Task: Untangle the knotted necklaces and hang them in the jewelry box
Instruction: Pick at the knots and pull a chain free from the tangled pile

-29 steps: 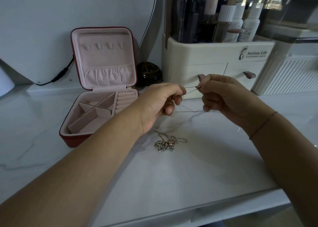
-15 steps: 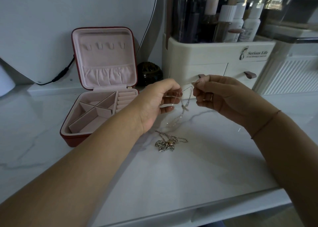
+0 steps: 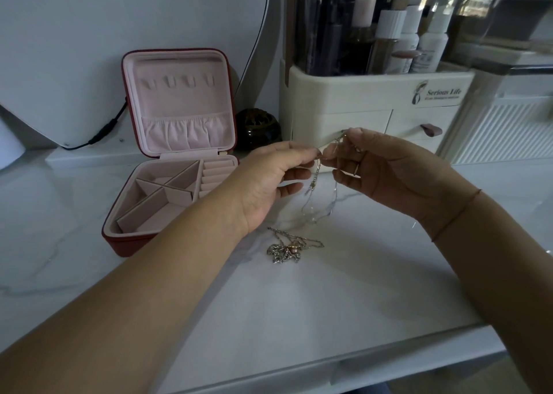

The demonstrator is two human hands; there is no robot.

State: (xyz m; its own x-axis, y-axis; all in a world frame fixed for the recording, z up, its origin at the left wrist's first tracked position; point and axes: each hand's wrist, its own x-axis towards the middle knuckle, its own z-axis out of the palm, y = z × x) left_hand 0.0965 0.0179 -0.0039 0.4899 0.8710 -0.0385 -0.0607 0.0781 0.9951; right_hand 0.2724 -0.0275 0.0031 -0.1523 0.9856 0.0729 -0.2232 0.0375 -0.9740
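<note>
Both hands are raised above the marble counter. The left hand and right hand pinch a thin silver chain between them (loops dangling). Knotted necklaces lie beneath; the jewelry box stands open, left.

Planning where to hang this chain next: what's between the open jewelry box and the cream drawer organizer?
Head view: a small dark round pot sits at the back between the jewelry box and the cream organizer.

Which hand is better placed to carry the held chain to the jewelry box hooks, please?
Probably the left hand: it pinches the chain and is nearer the open jewelry box, which stands to its left; the right hand would have to cross over.
</note>
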